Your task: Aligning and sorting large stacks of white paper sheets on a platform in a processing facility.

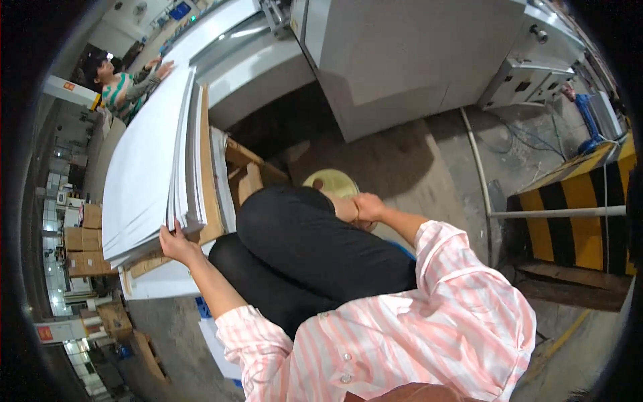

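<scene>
A tall stack of large white paper sheets (144, 167) lies at my left, its near edges slightly fanned. My left hand (179, 245) is at the stack's near right corner, with thumb and fingers closed on the sheet edges. My legs in black trousers (315, 244) are crossed in front of me. Beyond the raised knee, my right hand (367, 209) is wrapped around my bare ankle (345, 209). A round pale-yellow object (333, 181) shows behind it, partly covered by my leg.
Brown board (205, 167) stands along the stack's right side. A person in a striped top (119, 90) touches the stack's far end. Large grey machinery (408, 60) rises ahead. At right are a metal pipe (472, 154) and a yellow-and-black striped block (576, 221). Cardboard boxes (84, 240) stand far left.
</scene>
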{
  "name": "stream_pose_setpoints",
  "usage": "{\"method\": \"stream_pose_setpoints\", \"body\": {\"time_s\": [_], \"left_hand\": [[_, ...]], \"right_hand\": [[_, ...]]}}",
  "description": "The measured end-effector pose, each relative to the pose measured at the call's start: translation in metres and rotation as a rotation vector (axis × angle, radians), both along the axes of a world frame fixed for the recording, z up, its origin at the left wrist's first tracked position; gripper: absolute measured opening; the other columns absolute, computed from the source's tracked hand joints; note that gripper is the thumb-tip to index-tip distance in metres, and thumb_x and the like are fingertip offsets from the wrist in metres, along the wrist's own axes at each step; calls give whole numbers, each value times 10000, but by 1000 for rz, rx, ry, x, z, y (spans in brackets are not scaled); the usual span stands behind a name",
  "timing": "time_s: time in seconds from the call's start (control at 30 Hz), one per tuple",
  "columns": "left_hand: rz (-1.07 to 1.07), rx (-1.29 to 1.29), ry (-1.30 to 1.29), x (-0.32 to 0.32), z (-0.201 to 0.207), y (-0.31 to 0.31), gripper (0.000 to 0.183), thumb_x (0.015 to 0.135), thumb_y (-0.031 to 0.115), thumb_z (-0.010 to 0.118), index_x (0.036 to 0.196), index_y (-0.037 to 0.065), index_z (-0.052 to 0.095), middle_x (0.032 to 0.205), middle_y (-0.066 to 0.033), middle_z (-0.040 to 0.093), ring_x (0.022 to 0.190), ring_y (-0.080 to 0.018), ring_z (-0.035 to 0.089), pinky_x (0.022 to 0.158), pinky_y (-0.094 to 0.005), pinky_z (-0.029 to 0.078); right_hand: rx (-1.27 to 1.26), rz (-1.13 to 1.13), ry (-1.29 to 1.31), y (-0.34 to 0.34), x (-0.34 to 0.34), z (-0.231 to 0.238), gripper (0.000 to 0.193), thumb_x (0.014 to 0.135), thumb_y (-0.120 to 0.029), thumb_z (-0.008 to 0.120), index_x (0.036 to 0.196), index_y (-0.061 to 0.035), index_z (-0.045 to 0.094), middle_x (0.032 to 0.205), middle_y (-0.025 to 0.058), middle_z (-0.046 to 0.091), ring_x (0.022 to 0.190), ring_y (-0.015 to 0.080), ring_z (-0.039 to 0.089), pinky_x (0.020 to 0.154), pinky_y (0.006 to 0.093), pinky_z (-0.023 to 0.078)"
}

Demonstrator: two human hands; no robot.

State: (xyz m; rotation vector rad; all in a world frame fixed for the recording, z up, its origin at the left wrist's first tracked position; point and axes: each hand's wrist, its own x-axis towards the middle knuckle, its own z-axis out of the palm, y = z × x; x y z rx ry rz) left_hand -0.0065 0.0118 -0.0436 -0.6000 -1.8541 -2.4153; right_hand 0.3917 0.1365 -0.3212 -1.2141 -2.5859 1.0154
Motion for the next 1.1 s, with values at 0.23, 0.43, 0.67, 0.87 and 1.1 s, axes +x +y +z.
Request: {"method": "stream_pose_setpoints", "body": {"time_s": [0.23, 0.43, 0.67, 0.87, 1.1], "left_hand": [[41, -18, -24, 12, 12, -7, 233, 871, 103, 489, 888, -130, 489, 881, -144, 510, 798, -211, 550, 710, -279, 561], [16, 4, 20, 10, 10, -6, 270, 876, 114, 481, 943, -147, 491, 911, -167, 541, 776, -229, 591, 697, -264, 568], [52, 4, 28, 1, 8, -7, 254, 874, 109, 476, 911, -141, 503, 884, -166, 547, 776, -242, 596, 660, -260, 573], [62, 29, 7, 11, 5, 6, 263, 869, 119, 495, 903, -141, 499, 855, -147, 534, 726, -215, 579, 644, -258, 568], [154, 6, 63, -2, 6, -9, 175, 835, 67, 517, 884, -102, 521, 923, -134, 505, 811, -235, 560, 663, -285, 543]], "right_hand": [[23, -326, 191, -52, 3, 5, 646, 543, -292, 764, 1068, -59, 469, 1089, 142, 501, 1028, 335, 434, 857, 424, 375], [-2, -233, 46, -31, 0, 0, 639, 519, -281, 757, 1046, -47, 481, 1053, 133, 515, 1005, 321, 439, 839, 418, 373], [-40, 11, -38, -5, 2, 9, 583, 500, -345, 744, 954, -52, 527, 1009, 133, 535, 956, 312, 477, 821, 414, 383], [63, -194, 86, -22, 15, -10, 589, 510, -332, 755, 975, -53, 527, 998, 134, 547, 1005, 310, 476, 829, 420, 384], [123, 68, 70, -11, 2, -11, 511, 502, -356, 734, 874, -58, 551, 899, 135, 555, 902, 313, 523, 771, 412, 417]]}}
